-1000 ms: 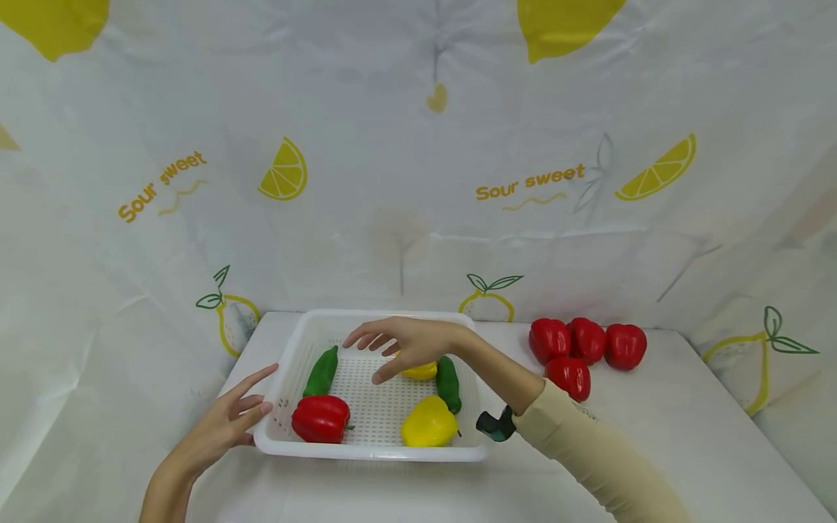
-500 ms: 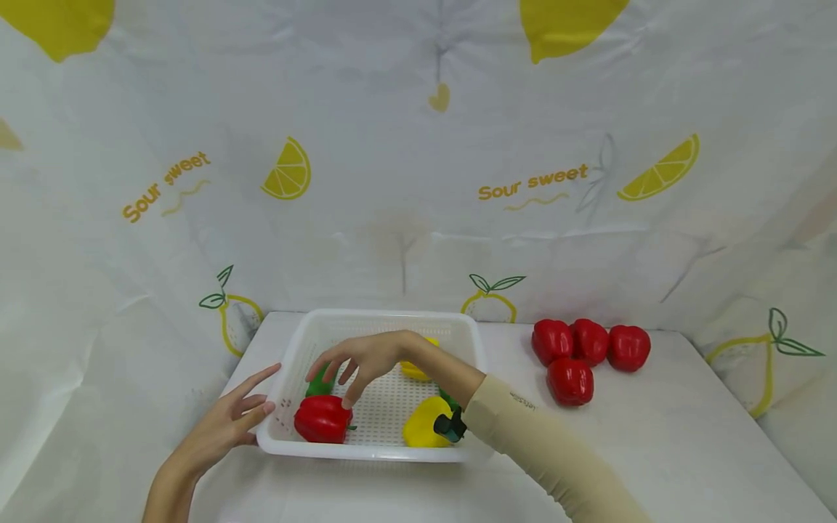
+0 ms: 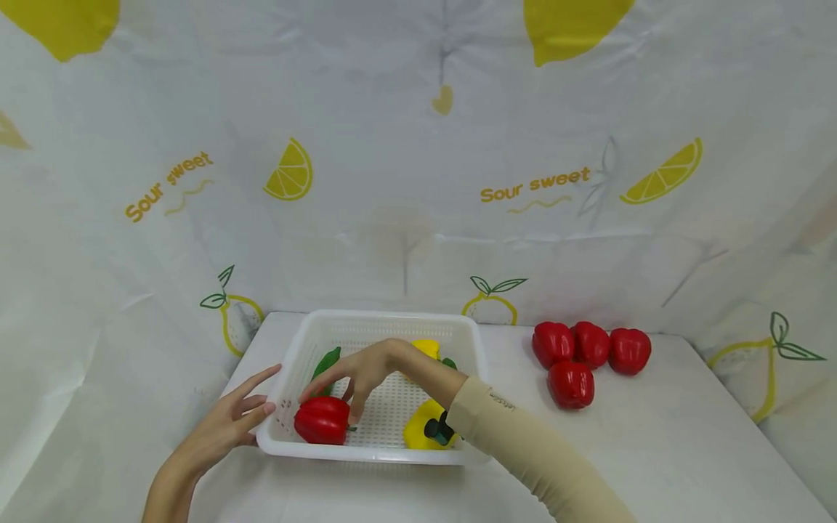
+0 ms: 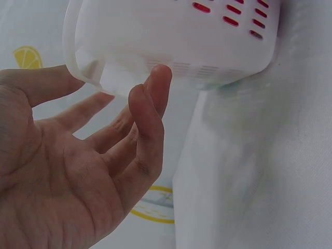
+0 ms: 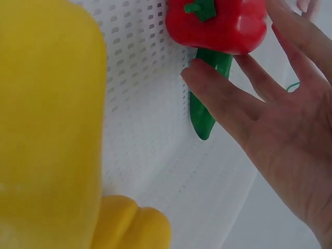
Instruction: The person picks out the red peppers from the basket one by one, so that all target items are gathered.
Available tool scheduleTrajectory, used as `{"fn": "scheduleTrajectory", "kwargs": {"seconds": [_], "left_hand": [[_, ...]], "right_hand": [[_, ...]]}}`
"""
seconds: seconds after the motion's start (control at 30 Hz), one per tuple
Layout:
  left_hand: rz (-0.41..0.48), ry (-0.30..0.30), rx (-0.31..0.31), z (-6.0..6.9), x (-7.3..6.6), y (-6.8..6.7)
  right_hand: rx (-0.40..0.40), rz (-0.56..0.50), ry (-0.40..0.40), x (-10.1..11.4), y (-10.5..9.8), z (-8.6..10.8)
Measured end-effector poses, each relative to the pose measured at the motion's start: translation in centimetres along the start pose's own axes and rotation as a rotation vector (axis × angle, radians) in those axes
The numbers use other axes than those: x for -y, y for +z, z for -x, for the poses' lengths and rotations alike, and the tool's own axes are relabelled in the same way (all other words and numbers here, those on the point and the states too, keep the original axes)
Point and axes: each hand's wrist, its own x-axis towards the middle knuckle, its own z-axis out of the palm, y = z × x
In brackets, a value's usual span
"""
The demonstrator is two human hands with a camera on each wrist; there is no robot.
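Observation:
A white perforated basket holds a red bell pepper at its near left. Behind that pepper lies a long green pepper, partly covered by my right hand. The right hand reaches down around the red bell pepper, thumb by its stem side and fingers spread; whether they press on it is unclear. In the right wrist view the fingers look straight beside the red bell pepper and the green pepper. My left hand rests with extended fingers against the basket's left rim.
Yellow bell peppers lie in the basket's right half, one in front and one behind. Another green pepper shows beside the right forearm. Several red bell peppers sit on the white table to the right.
My right hand has moved left and down from above the basket's middle to the red bell pepper. The left hand stays at the rim.

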Motion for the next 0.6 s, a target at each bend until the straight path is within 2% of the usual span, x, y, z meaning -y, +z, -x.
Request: {"fn": "scheduleTrajectory", "kwargs": {"seconds": [0.1,0.27,0.6], "left_hand": [[0.003,-0.005,0.003,0.0,-0.03,0.0],[0.007,-0.003,0.003,0.04,-0.12,-0.02],[0.006,-0.01,0.004,0.01,-0.2,-0.01]], "right_hand": [[0.015,0.022,0.07,0.15,0.25,-0.14],[0.01,-0.003,0.199,0.51,0.56,-0.12],[0.002,0.017,0.312,0.33,0.86,0.76]]}}
